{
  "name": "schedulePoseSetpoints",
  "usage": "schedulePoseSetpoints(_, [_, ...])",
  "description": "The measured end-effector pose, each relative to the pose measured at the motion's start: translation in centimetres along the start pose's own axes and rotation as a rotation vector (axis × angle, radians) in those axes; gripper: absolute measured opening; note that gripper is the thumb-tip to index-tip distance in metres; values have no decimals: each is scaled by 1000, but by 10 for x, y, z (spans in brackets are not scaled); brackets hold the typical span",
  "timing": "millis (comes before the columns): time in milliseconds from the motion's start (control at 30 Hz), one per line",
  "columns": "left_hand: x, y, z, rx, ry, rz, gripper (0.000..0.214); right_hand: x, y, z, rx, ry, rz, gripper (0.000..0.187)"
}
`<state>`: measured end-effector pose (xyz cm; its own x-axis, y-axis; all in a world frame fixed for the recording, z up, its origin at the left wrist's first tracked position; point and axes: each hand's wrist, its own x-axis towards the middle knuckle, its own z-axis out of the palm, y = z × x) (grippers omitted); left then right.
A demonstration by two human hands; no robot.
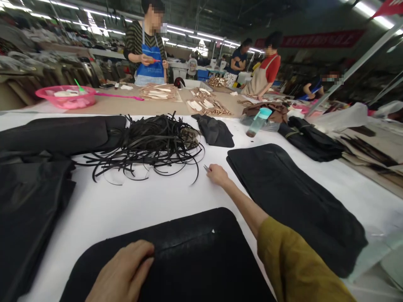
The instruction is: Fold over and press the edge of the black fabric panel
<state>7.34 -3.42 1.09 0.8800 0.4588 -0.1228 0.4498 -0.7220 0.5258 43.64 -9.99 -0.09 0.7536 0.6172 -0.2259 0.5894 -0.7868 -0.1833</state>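
on the white tabletop (138, 205), our left hand (126, 268) lies loosely on a black panel (195, 260), while our right hand (217, 174) is closed around a small metal tool (206, 168), only its tip showing, near the black strips (154, 138). past the strips, a pink basin (43, 93) holds pale pieces (67, 93) and something bright green (79, 86). a turquoise-lidded bottle (258, 121) has something dark at its bottom. we cannot read the lettering on the red banner (324, 40) or the blue apron (150, 67). the view's lower edge cuts off our left hand and the panel.
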Motion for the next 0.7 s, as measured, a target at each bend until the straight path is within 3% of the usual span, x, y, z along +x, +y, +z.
schedulePoseSetpoints(133, [53,73,-14,116,-182,54,18,-23,20,-9,102,-26,-5,20])
schedulePoseSetpoints(267, [99,112,9,212,-182,116,16,-77,45,-22,242,-27,-88,15])
schedulePoseSetpoints(400, [117,118,39,246,-172,120,19,-140,66,-26,464,-184,-207,22])
schedulePoseSetpoints(500, [120,116,49,246,-173,88,21,-175,72,-23,638,-316,-264,24])
schedulePoseSetpoints(700, [127,111,51,173,-210,64,4,-199,67,-19,485,-299,-318,29])
